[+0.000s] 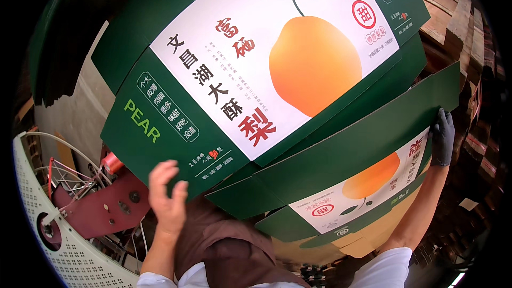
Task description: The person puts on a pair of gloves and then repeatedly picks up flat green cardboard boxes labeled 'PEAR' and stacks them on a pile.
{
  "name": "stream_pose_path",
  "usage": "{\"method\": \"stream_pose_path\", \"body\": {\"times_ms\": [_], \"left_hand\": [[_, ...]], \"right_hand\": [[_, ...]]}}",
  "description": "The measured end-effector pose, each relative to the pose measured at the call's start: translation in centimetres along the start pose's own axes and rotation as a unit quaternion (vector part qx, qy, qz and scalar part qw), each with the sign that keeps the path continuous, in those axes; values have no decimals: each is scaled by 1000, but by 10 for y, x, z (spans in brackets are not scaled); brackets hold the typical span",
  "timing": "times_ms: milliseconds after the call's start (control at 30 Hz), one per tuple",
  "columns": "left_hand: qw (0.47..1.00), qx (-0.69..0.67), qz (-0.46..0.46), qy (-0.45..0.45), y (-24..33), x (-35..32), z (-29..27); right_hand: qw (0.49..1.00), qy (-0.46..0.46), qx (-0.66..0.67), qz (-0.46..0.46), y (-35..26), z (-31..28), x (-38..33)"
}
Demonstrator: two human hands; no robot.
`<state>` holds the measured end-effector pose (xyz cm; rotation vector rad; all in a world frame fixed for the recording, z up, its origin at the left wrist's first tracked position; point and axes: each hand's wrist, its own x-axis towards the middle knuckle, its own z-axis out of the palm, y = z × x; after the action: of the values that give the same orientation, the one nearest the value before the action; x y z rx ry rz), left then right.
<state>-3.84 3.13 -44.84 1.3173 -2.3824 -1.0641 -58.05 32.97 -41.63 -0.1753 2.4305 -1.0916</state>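
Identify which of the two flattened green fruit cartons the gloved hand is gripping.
The lower carton, tucked beneath the big one: the gloved right hand grips its right edge. The bare left hand is at the upper carton, whose printed orange fruit is upright.

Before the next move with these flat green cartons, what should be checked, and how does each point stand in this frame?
1. Left hand on the top carton: ok, bare fingers at its lower edge.
2. Right hand on the lower carton: ok, gloved, gripping its far edge.
3. Cartons flat, unfolded: ok.
4. Cartons squared up: not ok, the top one lies skewed.
5. View beneath the cartons: cannot tell, they hide it.
6. Red machine clear of the left hand: ok.
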Motion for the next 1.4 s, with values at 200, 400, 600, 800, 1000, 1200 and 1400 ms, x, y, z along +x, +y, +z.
{"method": "stream_pose_path", "body": {"times_ms": [200,400,600,800,1000,1200,1400], "left_hand": [[978,-81,111,-155,34,-5,57],[982,-50,118,-137,36,-11,66],[980,15,144,-136,38,-7,69],[977,27,139,-159,40,-2,71],[975,29,135,-172,36,-1,72],[974,19,114,-195,40,3,69],[973,19,122,-195,39,5,69]], "right_hand": [[996,-4,-66,-62,-8,9,10],[990,-43,-116,-68,2,-3,32],[996,-26,-71,-43,-1,6,37],[988,3,-119,-98,4,10,44],[994,-8,-88,-63,0,14,48],[996,2,-78,-49,1,22,49],[994,9,-95,-56,2,26,49]]}}
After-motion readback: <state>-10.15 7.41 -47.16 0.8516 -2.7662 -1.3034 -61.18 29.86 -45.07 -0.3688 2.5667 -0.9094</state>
